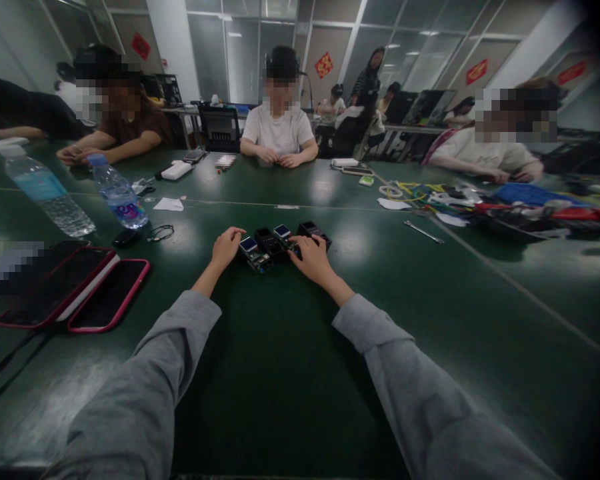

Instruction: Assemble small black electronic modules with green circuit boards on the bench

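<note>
Left hand [228, 245] and right hand [312, 257] curl loosely, their grips unclear; the left circuit board [259, 259] slants lengthwise, its screen [248, 244] pointing far-left.

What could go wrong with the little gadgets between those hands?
Exposed parts might get scraped or bent: the left hand is right by a bare circuit board with a small screen, and the right hand is at a second board. The pieces also sit close together, so shifting one could nudge the black case between the boards.
</note>
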Available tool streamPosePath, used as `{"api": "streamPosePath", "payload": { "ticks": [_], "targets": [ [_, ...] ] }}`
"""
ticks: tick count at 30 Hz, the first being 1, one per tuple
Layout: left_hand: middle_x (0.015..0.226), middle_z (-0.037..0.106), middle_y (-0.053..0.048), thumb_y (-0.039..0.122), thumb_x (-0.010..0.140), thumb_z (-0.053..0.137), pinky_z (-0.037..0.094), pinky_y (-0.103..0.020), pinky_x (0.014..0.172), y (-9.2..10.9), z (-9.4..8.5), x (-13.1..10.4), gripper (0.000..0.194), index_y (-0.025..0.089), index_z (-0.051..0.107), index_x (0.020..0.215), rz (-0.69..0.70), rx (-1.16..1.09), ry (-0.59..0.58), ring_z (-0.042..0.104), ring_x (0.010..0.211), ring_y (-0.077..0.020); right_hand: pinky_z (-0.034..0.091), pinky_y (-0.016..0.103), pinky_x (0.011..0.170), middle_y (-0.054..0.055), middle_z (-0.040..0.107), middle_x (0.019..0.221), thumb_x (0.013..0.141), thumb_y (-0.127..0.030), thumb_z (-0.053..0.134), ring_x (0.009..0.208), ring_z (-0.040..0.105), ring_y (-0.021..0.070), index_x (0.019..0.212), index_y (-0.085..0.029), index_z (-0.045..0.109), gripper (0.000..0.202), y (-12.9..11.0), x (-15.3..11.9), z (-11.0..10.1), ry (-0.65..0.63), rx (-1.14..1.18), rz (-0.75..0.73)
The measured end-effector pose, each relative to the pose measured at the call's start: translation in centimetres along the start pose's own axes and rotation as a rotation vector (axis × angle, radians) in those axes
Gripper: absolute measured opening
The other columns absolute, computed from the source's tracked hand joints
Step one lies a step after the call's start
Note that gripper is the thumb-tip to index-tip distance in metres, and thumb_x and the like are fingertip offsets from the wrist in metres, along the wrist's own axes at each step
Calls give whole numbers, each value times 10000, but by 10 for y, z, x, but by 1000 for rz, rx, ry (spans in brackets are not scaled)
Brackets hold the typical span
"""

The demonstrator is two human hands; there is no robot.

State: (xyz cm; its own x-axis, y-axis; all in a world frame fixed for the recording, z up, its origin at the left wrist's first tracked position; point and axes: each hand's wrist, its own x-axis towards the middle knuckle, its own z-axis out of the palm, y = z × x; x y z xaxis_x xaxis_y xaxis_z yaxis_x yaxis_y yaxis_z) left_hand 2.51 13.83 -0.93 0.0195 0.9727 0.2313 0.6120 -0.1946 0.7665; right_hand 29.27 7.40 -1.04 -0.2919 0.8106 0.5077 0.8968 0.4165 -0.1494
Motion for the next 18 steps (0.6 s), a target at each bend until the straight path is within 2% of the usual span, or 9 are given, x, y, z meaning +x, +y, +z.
{"api": "streamPosePath", "payload": {
  "ticks": [10,18],
  "targets": [
    [890,699,-33,262,897,479,459,-337,791,4,1,0,269,237,635,1114,-65,-41,43,635,848,-206,227,455,1069,83,646,1119,929,-307,462,1085,584,248,1196,-212,522,289,-1,0,1,7,-10,3],
    [918,702,-37,267,903,462,462,-333,785,3,1,-1,250,230,678,1023,-27,-39,24,633,892,-211,227,457,1068,82,647,1104,930,-313,460,1075,586,251,1190,-214,522,285,0,0,1,6,0,-2]
  ]
}}
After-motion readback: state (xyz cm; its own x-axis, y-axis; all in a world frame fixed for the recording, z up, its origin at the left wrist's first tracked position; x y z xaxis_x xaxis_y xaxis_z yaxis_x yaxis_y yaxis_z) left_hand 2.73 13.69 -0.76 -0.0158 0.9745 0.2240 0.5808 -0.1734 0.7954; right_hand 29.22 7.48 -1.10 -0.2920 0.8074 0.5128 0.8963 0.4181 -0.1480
